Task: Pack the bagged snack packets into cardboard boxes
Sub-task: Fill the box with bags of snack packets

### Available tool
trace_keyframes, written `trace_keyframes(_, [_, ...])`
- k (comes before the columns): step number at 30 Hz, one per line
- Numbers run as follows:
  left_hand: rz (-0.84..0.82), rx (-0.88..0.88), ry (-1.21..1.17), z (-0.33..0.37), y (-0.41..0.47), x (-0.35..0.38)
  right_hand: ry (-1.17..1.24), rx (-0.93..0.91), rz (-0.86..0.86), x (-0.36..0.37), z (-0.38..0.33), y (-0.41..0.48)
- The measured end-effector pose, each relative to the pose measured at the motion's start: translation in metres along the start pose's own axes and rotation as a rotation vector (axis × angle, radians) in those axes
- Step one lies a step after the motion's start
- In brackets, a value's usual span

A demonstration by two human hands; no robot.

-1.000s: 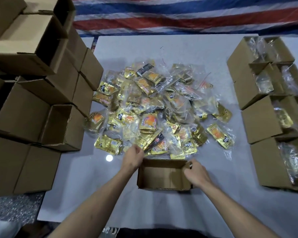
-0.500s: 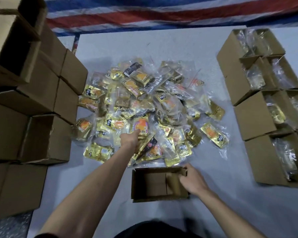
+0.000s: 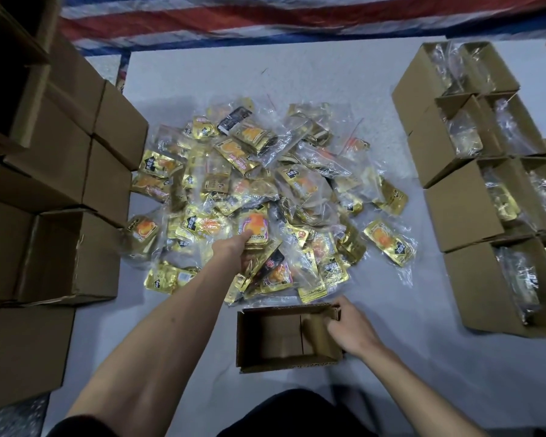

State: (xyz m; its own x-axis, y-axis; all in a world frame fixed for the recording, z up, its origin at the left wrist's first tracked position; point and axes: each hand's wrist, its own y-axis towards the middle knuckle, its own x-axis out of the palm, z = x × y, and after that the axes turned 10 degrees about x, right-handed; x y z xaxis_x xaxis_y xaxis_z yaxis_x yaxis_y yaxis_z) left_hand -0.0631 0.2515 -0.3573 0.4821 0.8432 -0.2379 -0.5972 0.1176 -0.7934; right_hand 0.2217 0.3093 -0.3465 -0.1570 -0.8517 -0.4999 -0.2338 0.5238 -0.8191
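Left hand (image 3: 234, 249) grips a bagged packet (image 3: 255, 227) in the pile (image 3: 300, 184), just beyond the empty box (image 3: 284, 362) whose right wall the right hand (image 3: 349, 328) holds.

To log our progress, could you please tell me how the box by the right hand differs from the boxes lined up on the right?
The near box is empty; the right-side boxes hold clear bags of packets. The near box stands alone, gripped at its wall by the right hand; the right-side boxes sit packed together, untouched. Both are brown cardboard with open tops.
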Motion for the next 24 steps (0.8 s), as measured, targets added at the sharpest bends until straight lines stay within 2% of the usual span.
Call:
trace_keyframes(5, [0.034,0.047,0.050,-0.005,-0.002,-0.015,0.008,0.013,0.002,0.002,-0.001,0.003])
trace_keyframes(11, [0.111,0.130,-0.014,-0.007,-0.009,-0.017,0.029,0.008,0.000,0.004,-0.002,0.003])
trace_keyframes(15, [0.024,0.064,-0.079,-0.015,-0.016,-0.022,0.058,0.013,0.006,0.005,-0.003,0.002])
trace_keyframes(20, [0.033,0.159,-0.236,-0.035,-0.027,-0.025,0.071,0.009,0.003,0.005,-0.002,0.001])
trace_keyframes(24, [-0.027,0.253,-0.347,-0.042,-0.036,-0.032,0.072,0.013,0.002,0.004,-0.001,-0.001])
